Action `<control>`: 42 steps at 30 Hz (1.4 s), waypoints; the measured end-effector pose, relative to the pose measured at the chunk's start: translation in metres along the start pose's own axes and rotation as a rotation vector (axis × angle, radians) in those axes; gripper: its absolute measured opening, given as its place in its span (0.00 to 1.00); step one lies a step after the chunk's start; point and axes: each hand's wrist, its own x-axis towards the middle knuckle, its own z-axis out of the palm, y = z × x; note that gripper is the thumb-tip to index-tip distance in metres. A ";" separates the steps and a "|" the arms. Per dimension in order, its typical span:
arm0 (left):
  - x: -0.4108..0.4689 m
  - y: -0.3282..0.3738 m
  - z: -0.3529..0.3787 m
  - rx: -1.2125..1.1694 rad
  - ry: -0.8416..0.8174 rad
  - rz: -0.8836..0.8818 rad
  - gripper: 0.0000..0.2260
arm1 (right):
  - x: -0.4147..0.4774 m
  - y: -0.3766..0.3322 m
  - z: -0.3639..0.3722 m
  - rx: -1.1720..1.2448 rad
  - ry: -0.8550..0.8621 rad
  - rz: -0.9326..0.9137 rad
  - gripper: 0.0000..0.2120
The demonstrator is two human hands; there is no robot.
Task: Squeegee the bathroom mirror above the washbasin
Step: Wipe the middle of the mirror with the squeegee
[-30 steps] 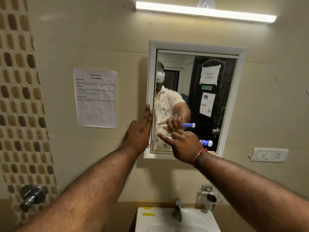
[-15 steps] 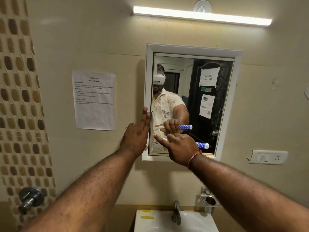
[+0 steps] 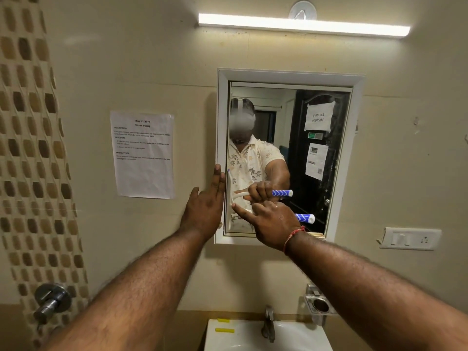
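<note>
A white-framed mirror (image 3: 326, 158) hangs on the beige wall above the washbasin (image 3: 243, 335). My right hand (image 3: 271, 224) grips a squeegee with a blue-and-white handle (image 3: 305, 218); its white head rests against the glass at the mirror's lower left, mostly hidden behind my fingers. The index finger stretches along the white neck toward the left edge. My left hand (image 3: 205, 209) lies flat, fingers together, on the left side of the mirror frame. The glass reflects a person, the same squeegee and a dark door.
A printed sheet (image 3: 143, 154) is taped to the wall left of the mirror. A switch plate (image 3: 410, 238) sits to the right, a metal holder (image 3: 320, 304) below it, a tap (image 3: 269, 324) over the basin, a wall valve (image 3: 52, 300) at lower left. A tube light (image 3: 301, 25) glows overhead.
The view has shifted slightly, so the mirror sits a little lower in frame. Both hands hold nearly the same places at the mirror's lower left.
</note>
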 end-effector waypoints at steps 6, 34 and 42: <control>-0.001 0.001 0.001 0.024 0.001 -0.007 0.67 | -0.005 0.007 0.002 -0.001 -0.001 -0.004 0.36; 0.000 0.004 0.015 0.006 0.045 0.003 0.69 | -0.165 0.139 -0.016 -0.119 -0.118 0.211 0.42; -0.002 0.007 0.015 -0.032 0.035 -0.010 0.69 | -0.189 0.150 -0.019 -0.129 -0.187 0.308 0.43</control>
